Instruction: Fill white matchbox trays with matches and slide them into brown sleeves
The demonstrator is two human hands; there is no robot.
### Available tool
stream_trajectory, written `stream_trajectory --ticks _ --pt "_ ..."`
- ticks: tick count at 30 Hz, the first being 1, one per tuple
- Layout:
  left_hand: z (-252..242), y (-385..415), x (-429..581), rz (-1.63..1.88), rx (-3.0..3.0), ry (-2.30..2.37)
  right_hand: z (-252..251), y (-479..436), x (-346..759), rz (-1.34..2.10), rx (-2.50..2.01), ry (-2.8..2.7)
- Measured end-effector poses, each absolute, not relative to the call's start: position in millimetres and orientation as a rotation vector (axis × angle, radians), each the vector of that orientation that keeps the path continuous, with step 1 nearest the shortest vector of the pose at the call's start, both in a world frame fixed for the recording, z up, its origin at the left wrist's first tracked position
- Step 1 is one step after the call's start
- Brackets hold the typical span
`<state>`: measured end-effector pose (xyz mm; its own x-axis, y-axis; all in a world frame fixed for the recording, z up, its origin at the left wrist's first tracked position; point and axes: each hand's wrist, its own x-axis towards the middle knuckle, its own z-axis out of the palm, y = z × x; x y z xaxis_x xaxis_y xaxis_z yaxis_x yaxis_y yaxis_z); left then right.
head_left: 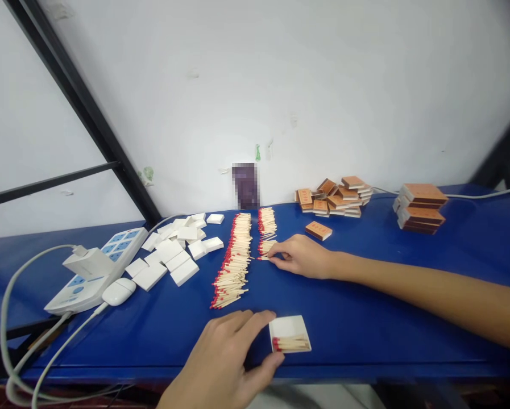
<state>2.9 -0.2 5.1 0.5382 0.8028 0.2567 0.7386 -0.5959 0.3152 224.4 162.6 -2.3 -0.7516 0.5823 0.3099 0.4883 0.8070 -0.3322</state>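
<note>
My left hand (231, 358) is at the near edge of the table, gripping the left side of a small white matchbox tray (291, 325) between thumb and fingers. Several red-tipped matches (292, 343) lie side by side along the tray's near side. My right hand (301, 257) reaches in from the right, thumb and forefinger pinched at the near end of a short row of matches (266, 221). A match (263, 259) shows at those fingertips. Just left of this row runs a longer, thicker row of matches (233, 261), red heads pointing left.
White matchbox trays (184, 274) lie heaped at left, beside a power strip (122, 245) with a charger (88, 263), cables and a white earbud case (119, 291). Brown matchboxes (340, 201) are piled by the wall, one matchbox (318, 230) apart, others stacked (423, 196) at right.
</note>
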Motion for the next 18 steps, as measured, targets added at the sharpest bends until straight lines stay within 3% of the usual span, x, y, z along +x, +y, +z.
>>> stream_trajectory --ticks 18 --pt "3.2 -0.4 1.6 0.611 2.658 1.3 4.6 159.6 226.0 0.445 -0.818 -2.546"
